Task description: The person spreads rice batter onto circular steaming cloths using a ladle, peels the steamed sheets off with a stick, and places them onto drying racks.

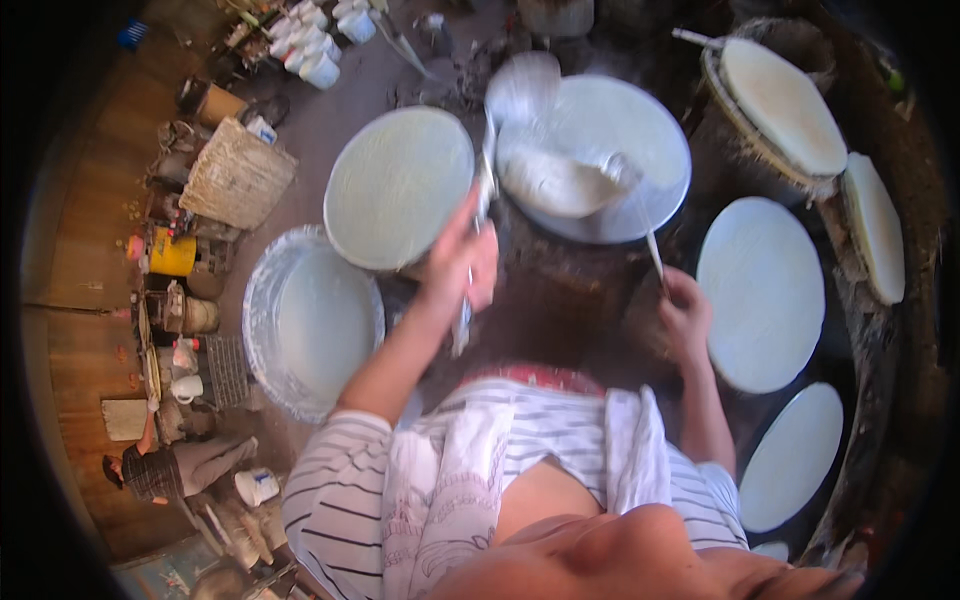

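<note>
Striped shirt takes the lower middle, white scarf over it, bottom edge cutting off the rest. Big pan sits ahead of it: round, pale contents, near side fully in view, far-left part covered by tools. Tub to the left, whitish streaked wall, pale contents; left forearm hides some of its lower-right rim. Left disc is between tub and big pan, overlapping the tub's rim in this view. On the right, four more pale rounds: middle disc, lower disc, top disc on a rough-edged ring, edge disc seen nearly side-on. (Lens rim darkens everything out there.) Another person is far left, small, detail lost.

Now the tools. Pale bowl is over the big pan; probably a scoop head, but blur hides which handle it joins. Left ladle has a smeared round head at the pan's far-left edge. Left hand is wrapped around its handle, beside the left disc. Right hand pinches a thin handle reaching over the big pan; its far end is hard to make out.
</note>
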`<state>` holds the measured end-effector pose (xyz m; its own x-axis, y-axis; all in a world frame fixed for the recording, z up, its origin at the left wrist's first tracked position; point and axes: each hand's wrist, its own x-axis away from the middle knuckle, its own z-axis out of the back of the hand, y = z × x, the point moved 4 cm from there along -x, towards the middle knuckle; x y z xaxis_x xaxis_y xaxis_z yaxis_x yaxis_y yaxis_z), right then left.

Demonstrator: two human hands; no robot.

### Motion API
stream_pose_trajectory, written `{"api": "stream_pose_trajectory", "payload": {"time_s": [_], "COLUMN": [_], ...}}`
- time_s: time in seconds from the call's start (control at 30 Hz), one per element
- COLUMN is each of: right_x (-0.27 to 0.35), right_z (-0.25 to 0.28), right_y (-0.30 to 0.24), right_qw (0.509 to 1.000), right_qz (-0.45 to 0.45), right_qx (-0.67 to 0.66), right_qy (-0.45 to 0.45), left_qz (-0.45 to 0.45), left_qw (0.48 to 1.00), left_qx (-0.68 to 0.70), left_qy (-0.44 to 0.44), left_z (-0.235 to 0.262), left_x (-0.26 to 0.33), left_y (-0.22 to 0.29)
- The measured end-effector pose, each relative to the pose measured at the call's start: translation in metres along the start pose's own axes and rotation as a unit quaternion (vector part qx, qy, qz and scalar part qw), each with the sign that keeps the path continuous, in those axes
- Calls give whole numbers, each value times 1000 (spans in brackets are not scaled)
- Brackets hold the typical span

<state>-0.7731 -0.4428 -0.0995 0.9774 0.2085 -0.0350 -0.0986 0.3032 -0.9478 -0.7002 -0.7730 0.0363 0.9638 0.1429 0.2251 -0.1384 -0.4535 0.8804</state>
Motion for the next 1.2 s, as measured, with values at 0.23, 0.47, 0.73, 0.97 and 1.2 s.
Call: {"api": "stream_pose_trajectory", "payload": {"time_s": [0.23,0.47,0.73,0.97,1.2], "right_x": [-82,45,-3,81,34], "right_z": [-353,-349,-263,-277,-129], "right_y": [-33,-40,-26,-11,31], "right_qw": [921,878,864,917,930], "right_qz": [-136,-235,-183,-259,-263], "right_qx": [-345,-348,-346,-250,-172], "right_qy": [118,231,317,170,190], "left_qz": [173,141,87,33,55], "left_qw": [743,815,920,965,966], "left_qx": [594,528,335,181,138], "left_qy": [-256,-193,-184,-185,-212], "left_z": [53,110,98,108,57], "left_x": [-15,21,32,28,5], "left_y": [69,92,96,90,64]}}
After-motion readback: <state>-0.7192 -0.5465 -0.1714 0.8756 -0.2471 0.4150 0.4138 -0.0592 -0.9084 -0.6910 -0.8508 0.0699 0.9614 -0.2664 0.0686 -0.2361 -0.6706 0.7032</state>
